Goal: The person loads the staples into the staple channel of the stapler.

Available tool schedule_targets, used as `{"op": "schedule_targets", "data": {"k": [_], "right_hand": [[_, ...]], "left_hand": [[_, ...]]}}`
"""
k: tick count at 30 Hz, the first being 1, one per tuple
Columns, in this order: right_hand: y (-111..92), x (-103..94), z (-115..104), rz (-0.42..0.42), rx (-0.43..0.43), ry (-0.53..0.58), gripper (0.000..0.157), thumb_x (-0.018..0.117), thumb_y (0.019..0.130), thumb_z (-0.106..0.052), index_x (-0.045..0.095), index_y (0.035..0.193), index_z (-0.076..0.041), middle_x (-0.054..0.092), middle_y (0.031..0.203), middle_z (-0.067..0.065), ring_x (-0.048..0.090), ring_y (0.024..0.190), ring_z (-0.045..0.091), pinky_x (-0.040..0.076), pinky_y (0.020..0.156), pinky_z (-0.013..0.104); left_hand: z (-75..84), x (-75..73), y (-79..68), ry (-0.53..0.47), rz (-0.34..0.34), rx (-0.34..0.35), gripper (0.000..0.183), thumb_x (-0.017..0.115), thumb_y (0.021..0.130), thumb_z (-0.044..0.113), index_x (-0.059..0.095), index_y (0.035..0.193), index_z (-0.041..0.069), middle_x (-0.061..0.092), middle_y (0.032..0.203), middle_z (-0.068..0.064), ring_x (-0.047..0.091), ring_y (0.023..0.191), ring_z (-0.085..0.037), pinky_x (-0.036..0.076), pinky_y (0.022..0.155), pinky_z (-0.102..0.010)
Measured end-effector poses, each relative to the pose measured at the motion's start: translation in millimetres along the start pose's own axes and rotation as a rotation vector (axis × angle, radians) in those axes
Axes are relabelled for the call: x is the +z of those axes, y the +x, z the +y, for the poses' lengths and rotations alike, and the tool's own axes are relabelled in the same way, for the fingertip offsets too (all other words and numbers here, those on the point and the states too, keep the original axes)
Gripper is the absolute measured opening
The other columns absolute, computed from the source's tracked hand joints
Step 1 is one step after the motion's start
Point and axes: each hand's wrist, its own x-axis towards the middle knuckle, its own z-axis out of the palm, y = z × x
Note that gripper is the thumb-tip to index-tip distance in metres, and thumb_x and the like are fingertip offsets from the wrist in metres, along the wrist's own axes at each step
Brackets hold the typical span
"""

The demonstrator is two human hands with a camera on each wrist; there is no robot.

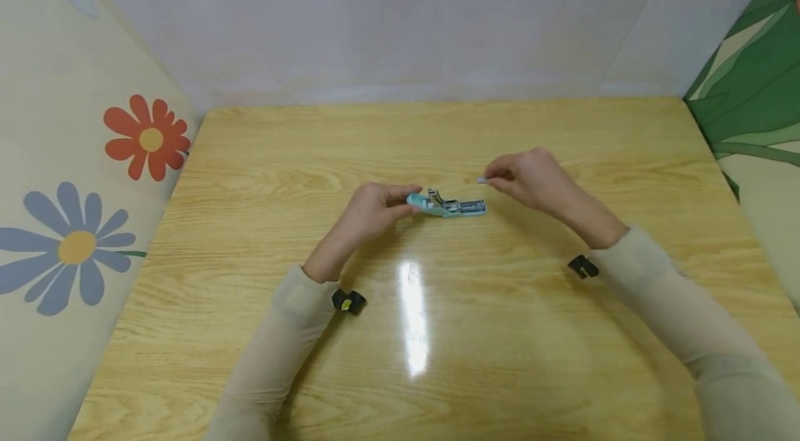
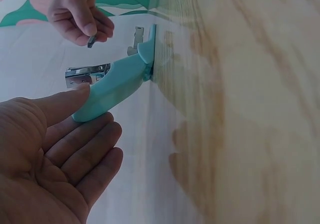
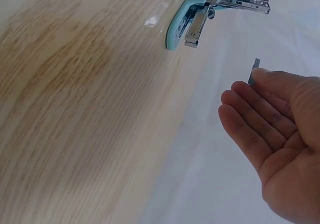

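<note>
A mint-green stapler (image 1: pixel 445 207) lies spread open over the table, its metal staple channel (image 3: pixel 244 4) and a second metal part (image 3: pixel 198 27) exposed. My left hand (image 1: pixel 380 210) pinches one end of it between thumb and fingers; in the left wrist view the thumb lies on top of the green body (image 2: pixel 112 86). The stapler's far end meets the tabletop. Just right of it, my right hand (image 1: pixel 528 178) pinches a short strip of staples (image 3: pixel 254 71) between thumb and forefinger. That strip is held in the air, apart from the stapler.
The wood-grain table (image 1: pixel 500 351) carries a bright light reflection in front of the stapler. A white wall sheet (image 1: pixel 400 24) rises behind its back edge. Panels with painted flowers (image 1: pixel 76 246) and leaves (image 1: pixel 759 73) flank the sides. Black devices (image 1: pixel 348 301) sit at both wrists.
</note>
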Motion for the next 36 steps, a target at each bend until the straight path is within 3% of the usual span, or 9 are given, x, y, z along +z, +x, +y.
{"op": "schedule_targets", "data": {"k": [18,30,36], "right_hand": [[8.3,10.8,-7.0,-0.043,-0.010,-0.010,0.014,0.073,0.094,-0.015,0.078,0.103,-0.005,0.079,0.098,0.012,0.077,0.084,0.024,0.062,0.076,0.037],[3.4,32.3,-1.3,-0.113,-0.064,-0.072,0.013,0.072,0.095,-0.015,0.078,0.101,-0.006,0.079,0.099,0.009,0.076,0.088,0.024,0.060,0.084,0.041],[2.8,37.5,-4.1,-0.134,-0.082,-0.079,0.011,0.070,0.096,-0.013,0.079,0.097,-0.007,0.079,0.094,0.007,0.075,0.086,0.022,0.060,0.081,0.039]], "left_hand": [[1.3,-2.1,1.3,-0.019,-0.020,-0.017,0.041,0.073,0.095,0.029,0.067,0.134,0.020,0.072,0.128,-0.005,0.072,0.109,-0.020,0.053,0.067,-0.024],[3.3,0.5,3.8,0.008,-0.017,-0.014,0.039,0.073,0.095,0.030,0.069,0.132,0.020,0.071,0.129,-0.005,0.073,0.104,-0.018,0.051,0.065,-0.026],[4.2,0.2,2.6,0.032,-0.014,0.001,0.039,0.073,0.095,0.030,0.069,0.132,0.019,0.073,0.126,-0.005,0.073,0.108,-0.020,0.054,0.071,-0.026]]}}
